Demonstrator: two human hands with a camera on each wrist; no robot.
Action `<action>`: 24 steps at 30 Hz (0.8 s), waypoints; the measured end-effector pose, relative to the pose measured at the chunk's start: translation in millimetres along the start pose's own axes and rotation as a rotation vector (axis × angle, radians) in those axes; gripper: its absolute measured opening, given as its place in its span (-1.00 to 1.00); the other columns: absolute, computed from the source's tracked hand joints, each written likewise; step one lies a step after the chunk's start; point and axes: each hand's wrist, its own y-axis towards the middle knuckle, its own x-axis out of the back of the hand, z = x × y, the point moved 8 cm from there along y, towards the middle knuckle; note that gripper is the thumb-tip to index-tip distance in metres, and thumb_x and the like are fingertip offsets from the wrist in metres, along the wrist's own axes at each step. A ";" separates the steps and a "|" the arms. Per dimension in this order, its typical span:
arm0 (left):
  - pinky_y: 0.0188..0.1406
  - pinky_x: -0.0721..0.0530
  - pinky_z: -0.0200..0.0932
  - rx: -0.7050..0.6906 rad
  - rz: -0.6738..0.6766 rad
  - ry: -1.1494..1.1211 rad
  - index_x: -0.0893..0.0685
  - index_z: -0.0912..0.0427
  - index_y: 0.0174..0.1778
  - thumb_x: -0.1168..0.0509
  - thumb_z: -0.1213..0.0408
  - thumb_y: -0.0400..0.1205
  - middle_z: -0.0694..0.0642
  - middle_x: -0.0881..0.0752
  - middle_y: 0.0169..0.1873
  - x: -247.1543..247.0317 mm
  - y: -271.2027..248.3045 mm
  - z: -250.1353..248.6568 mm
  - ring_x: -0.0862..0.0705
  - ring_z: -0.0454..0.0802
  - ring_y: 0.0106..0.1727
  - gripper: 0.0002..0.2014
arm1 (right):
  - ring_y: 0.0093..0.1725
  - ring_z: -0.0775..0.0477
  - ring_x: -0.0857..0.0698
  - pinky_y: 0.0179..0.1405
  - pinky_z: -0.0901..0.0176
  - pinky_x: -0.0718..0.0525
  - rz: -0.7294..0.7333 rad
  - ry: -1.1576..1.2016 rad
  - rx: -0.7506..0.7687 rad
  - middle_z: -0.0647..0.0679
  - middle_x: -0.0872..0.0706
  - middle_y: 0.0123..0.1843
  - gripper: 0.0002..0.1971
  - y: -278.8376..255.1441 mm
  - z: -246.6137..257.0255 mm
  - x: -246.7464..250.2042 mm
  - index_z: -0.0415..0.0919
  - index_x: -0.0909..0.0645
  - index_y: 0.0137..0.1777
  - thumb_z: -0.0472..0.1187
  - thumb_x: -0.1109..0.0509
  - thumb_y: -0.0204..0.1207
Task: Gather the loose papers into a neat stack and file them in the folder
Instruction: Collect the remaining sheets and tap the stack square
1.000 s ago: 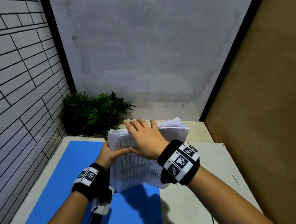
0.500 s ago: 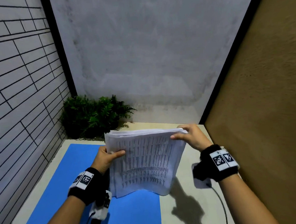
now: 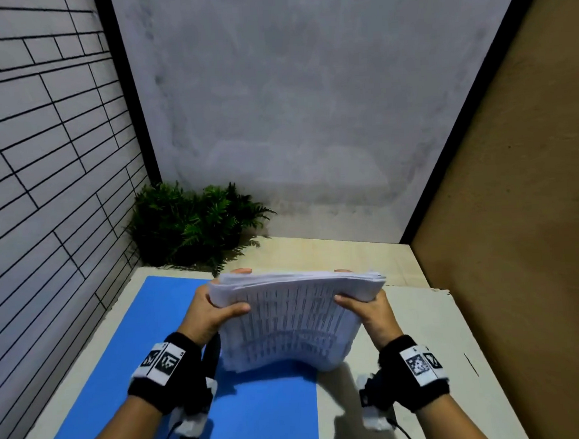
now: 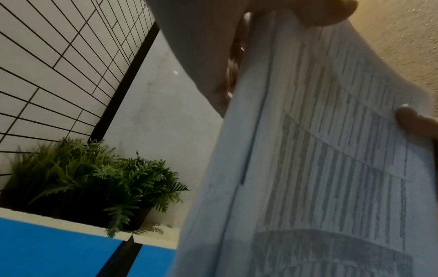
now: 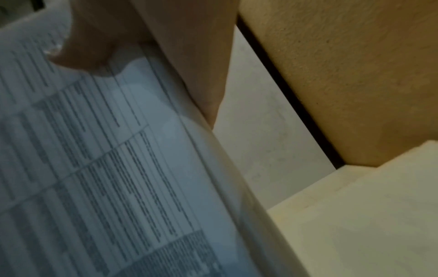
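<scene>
A thick stack of printed papers (image 3: 290,323) stands nearly upright, its lower edge over the blue folder (image 3: 128,372) that lies open flat on the table. My left hand (image 3: 215,310) grips the stack's left side, thumb on the front sheet and fingers behind. My right hand (image 3: 363,302) grips the right side the same way. The left wrist view shows the papers (image 4: 320,168) close up with my thumb at the top edge. In the right wrist view the papers (image 5: 106,168) fill the left half, with my thumb pressed on the printed face.
A small green fern plant (image 3: 194,221) sits in the back left corner. A tiled wall (image 3: 43,165) runs along the left, a grey wall behind and a brown board (image 3: 515,207) on the right. Bare cream table (image 3: 423,363) lies right of the folder.
My right hand left the top of the stack, moved to its right edge, then slid down to grip the right side. The stack now stands squarer between both hands.
</scene>
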 end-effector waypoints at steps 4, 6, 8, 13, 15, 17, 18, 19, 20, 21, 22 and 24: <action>-0.20 -0.74 -0.26 0.124 -0.060 0.005 -0.65 0.22 -0.01 -0.63 -0.15 -0.39 -0.03 -0.84 -0.25 0.3 1.6 27.5 -0.78 -0.15 -0.11 0.00 | -0.26 0.12 -0.79 -0.26 0.31 -0.74 -0.032 0.061 -0.030 0.08 -0.84 -0.33 -0.72 3.6 -8.2 -2.0 -0.16 -0.69 -0.19 -0.36 -0.62 0.09; -0.02 -0.73 -0.04 0.155 -0.144 0.026 -0.54 0.36 0.19 -0.64 -0.07 -0.38 0.19 -0.74 0.00 3.4 2.9 37.1 -0.71 0.12 0.08 0.16 | -0.26 0.05 -0.80 -0.24 0.26 -0.77 -0.044 0.079 -0.028 0.06 -0.85 -0.33 -0.73 2.3 -9.5 -7.9 -0.16 -0.71 -0.21 -0.34 -0.64 0.08; -0.12 -0.72 -0.12 0.109 -0.197 0.017 -0.57 0.40 0.16 -0.63 0.01 -0.28 0.23 -0.75 0.00 10.2 8.1 36.5 -0.71 0.16 0.07 0.05 | -0.29 0.07 -0.79 -0.25 0.26 -0.78 -0.067 0.119 -0.002 0.06 -0.84 -0.36 -0.75 2.0 -7.0 -6.4 -0.17 -0.69 -0.20 -0.38 -0.59 0.13; -0.09 -0.78 -0.11 0.063 -0.175 0.044 -0.66 0.29 -0.01 -0.60 0.01 -0.23 0.01 -0.80 -0.25 9.3 2.9 28.4 -0.76 -0.04 -0.11 -0.16 | -0.21 0.06 -0.79 -0.27 0.29 -0.75 -0.066 0.076 -0.026 0.06 -0.84 -0.28 -0.66 -1.7 -18.5 1.9 -0.17 -0.66 -0.09 -0.38 -0.62 0.14; -0.31 -0.74 -0.34 0.000 -0.162 0.000 -0.63 0.14 -0.06 -0.63 -0.11 -0.31 -0.05 -0.81 -0.31 10.2 0.5 18.2 -0.77 -0.20 -0.19 -0.12 | -0.27 0.16 -0.77 -0.32 0.36 -0.72 -0.094 0.082 -0.024 0.12 -0.84 -0.32 -0.74 -0.4 -18.7 8.1 -0.17 -0.65 -0.11 -0.46 -0.53 0.26; -0.34 -0.68 -0.44 -0.080 -0.168 -0.040 -0.56 0.01 -0.02 -0.58 -0.24 -0.21 -0.05 -0.76 -0.19 11.0 -0.7 3.6 -0.75 -0.34 -0.21 -0.15 | -0.32 0.24 -0.75 -0.35 0.40 -0.70 -0.086 0.100 -0.002 0.17 -0.83 -0.36 -0.77 2.3 -16.0 11.0 -0.17 -0.63 -0.14 -0.52 -0.44 0.34; -0.33 -0.68 -0.43 -0.116 -0.167 -0.067 -0.53 -0.02 0.02 -0.54 -0.28 -0.11 -0.02 -0.70 -0.10 11.4 -1.7 -2.4 -0.73 -0.36 -0.19 -0.19 | -0.33 0.25 -0.75 -0.35 0.41 -0.70 -0.080 0.100 0.006 0.18 -0.82 -0.37 -0.78 2.6 -14.7 9.9 -0.18 -0.63 -0.15 -0.50 -0.44 0.33; -0.32 -0.68 -0.42 -0.139 -0.174 -0.090 -0.52 -0.04 0.05 -0.49 -0.32 0.00 -0.01 -0.66 -0.05 12.8 -2.1 -5.0 -0.73 -0.34 -0.18 -0.24 | -0.33 0.25 -0.75 -0.34 0.40 -0.70 -0.073 0.099 0.009 0.18 -0.82 -0.37 -0.79 3.1 -12.9 7.8 -0.17 -0.64 -0.15 -0.45 -0.47 0.29; -0.32 -0.68 -0.39 -0.142 -0.193 -0.102 -0.51 -0.06 0.06 -0.42 -0.32 0.15 0.00 -0.64 -0.04 14.9 -2.8 -3.3 -0.71 -0.30 -0.17 -0.35 | -0.33 0.24 -0.75 -0.34 0.40 -0.70 -0.072 0.105 0.010 0.17 -0.83 -0.37 -0.79 3.1 -12.0 6.4 -0.18 -0.64 -0.16 -0.38 -0.53 0.23; -0.32 -0.67 -0.38 -0.139 -0.221 -0.105 -0.51 -0.07 0.05 -0.35 -0.24 0.32 0.00 -0.64 -0.04 17.5 -4.0 -0.4 -0.70 -0.25 -0.16 -0.53 | -0.34 0.24 -0.75 -0.35 0.40 -0.70 -0.073 0.114 0.014 0.17 -0.83 -0.37 -0.74 3.2 -11.2 5.8 -0.18 -0.64 -0.16 -0.29 -0.58 0.16; -0.31 -0.66 -0.39 -0.142 -0.255 -0.092 -0.51 -0.06 0.02 -0.27 -0.06 0.48 -0.01 -0.64 -0.07 20.0 -5.5 2.0 -0.68 -0.24 -0.16 -0.74 | -0.34 0.23 -0.76 -0.34 0.39 -0.71 -0.086 0.119 0.014 0.15 -0.83 -0.37 -0.68 3.6 -11.9 6.5 -0.19 -0.65 -0.17 -0.20 -0.63 0.07; -0.26 -0.65 -0.45 -0.161 -0.299 -0.008 -0.52 0.02 -0.05 -0.19 0.36 0.62 -0.10 -0.71 -0.16 24.0 -9.4 3.9 -0.67 -0.35 -0.21 -0.87 | -0.34 0.21 -0.76 -0.31 0.31 -0.73 -0.114 0.135 0.008 0.12 -0.83 -0.37 -0.63 4.2 -14.4 9.9 -0.18 -0.66 -0.21 -0.05 -0.63 0.02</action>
